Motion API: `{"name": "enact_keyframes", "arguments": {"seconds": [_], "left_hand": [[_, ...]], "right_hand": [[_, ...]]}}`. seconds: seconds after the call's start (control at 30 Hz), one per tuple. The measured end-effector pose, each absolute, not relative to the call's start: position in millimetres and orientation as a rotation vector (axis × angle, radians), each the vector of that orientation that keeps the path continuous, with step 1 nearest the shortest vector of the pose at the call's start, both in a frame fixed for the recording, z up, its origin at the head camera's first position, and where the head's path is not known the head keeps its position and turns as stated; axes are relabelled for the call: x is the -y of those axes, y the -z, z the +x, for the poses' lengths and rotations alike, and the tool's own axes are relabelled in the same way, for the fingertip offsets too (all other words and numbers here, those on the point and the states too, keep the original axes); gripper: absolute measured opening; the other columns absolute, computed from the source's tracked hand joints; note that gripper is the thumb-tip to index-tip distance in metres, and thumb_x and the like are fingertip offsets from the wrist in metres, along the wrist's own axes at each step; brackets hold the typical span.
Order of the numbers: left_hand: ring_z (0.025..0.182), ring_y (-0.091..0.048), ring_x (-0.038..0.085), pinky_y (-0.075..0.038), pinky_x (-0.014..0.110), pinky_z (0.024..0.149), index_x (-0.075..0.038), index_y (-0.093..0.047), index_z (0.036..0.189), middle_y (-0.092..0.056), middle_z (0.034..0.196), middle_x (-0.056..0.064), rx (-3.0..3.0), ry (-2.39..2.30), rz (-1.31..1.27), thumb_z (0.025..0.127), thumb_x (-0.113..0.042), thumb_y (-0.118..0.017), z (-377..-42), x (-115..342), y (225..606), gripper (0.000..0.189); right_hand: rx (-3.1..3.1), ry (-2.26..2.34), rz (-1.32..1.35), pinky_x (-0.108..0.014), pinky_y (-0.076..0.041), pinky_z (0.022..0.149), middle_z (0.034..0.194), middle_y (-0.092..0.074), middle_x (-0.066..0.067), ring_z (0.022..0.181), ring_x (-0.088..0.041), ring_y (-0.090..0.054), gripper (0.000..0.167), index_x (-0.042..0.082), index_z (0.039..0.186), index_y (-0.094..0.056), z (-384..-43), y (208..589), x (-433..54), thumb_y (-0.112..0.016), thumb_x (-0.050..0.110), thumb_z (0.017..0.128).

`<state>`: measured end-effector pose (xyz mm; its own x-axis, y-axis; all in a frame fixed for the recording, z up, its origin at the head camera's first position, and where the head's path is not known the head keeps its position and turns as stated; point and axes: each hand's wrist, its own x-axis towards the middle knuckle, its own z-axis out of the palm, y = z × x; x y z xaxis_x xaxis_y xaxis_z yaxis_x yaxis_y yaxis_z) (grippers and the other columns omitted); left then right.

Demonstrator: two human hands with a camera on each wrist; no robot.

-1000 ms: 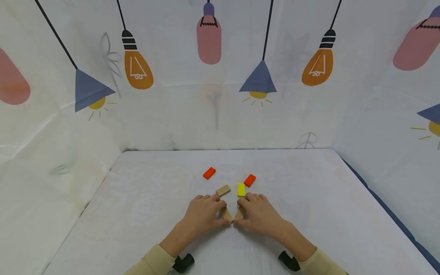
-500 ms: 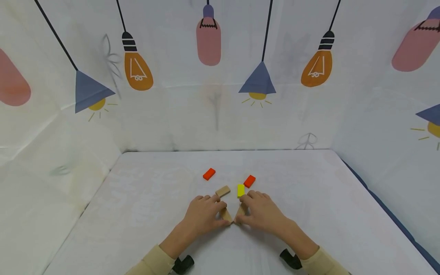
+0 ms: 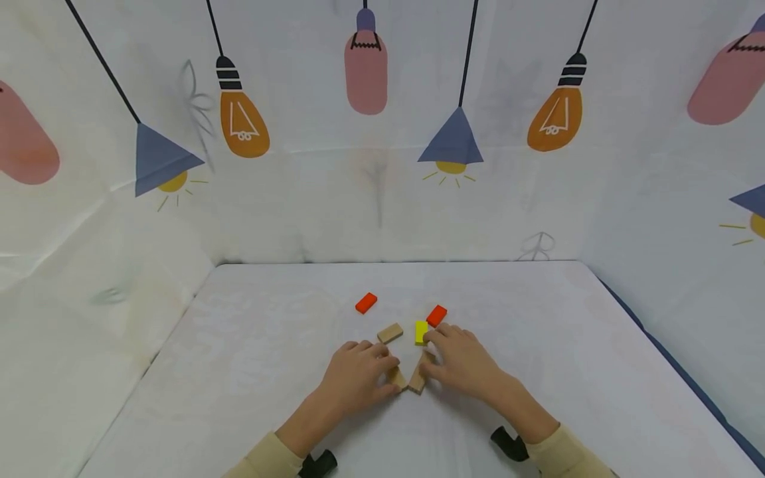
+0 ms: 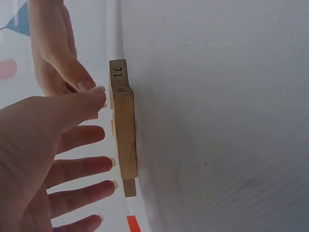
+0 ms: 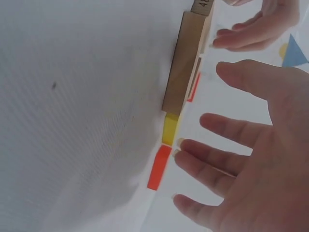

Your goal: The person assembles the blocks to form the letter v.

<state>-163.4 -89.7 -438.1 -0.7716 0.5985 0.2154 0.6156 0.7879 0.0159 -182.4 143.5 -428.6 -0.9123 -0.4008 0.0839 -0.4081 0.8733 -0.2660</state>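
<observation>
Two plain wooden blocks lie flat on the table in a V, their near ends close together. My left hand (image 3: 358, 375) is beside the left wooden block (image 3: 397, 378); in the left wrist view its fingers are extended and its thumb tip is close to the blocks. That block's end (image 4: 123, 90) carries a printed number, and the other block's end (image 4: 117, 73) reads 71. My right hand (image 3: 463, 362) hovers by the right wooden block (image 3: 420, 375), fingers spread and apart from it in the right wrist view. Its fingertips overlap the yellow block (image 3: 421, 333) in the head view.
Behind the V lies a third wooden block (image 3: 390, 333). One red block (image 3: 366, 303) is farther back left; another red block (image 3: 437, 315) lies just behind the yellow one. The white table (image 3: 269, 312) meets a lamp-printed cloth wall (image 3: 382, 199) at its far edge.
My right hand has come off the right wooden block and shifted right and slightly away, uncovering more of it. The left hand stays nearly in place.
</observation>
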Motion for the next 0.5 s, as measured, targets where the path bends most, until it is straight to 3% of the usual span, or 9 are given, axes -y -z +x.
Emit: {"name": "enact_keyframes", "arguments": {"seconds": [0.33, 0.5], "left_hand": [[0.089, -0.060, 0.009, -0.053, 0.036, 0.086, -0.037, -0.073, 0.112, -0.066, 0.101, -0.011, 2.738, 0.186, -1.145, 0.086, -0.051, -0.072, -157, 86, 436, 0.030], [0.082, -0.056, 0.007, -0.052, 0.031, 0.081, -0.038, -0.072, 0.109, -0.061, 0.095, -0.011, 2.620, 0.157, -1.210, 0.085, -0.049, -0.073, -154, 84, 439, 0.027]], "right_hand": [[2.932, -0.483, 0.703, -0.051, -0.043, 0.106, 0.129, -0.063, -0.006, 0.121, -0.028, -0.056, 0.031, 0.013, 0.117, -0.068, -193, 428, -147, -0.070, 0.025, 0.088], [2.921, -0.507, 0.733, -0.053, -0.041, 0.108, 0.130, -0.063, -0.006, 0.124, -0.029, -0.055, 0.032, 0.013, 0.117, -0.068, -199, 426, -148, -0.070, 0.022, 0.086]]}}
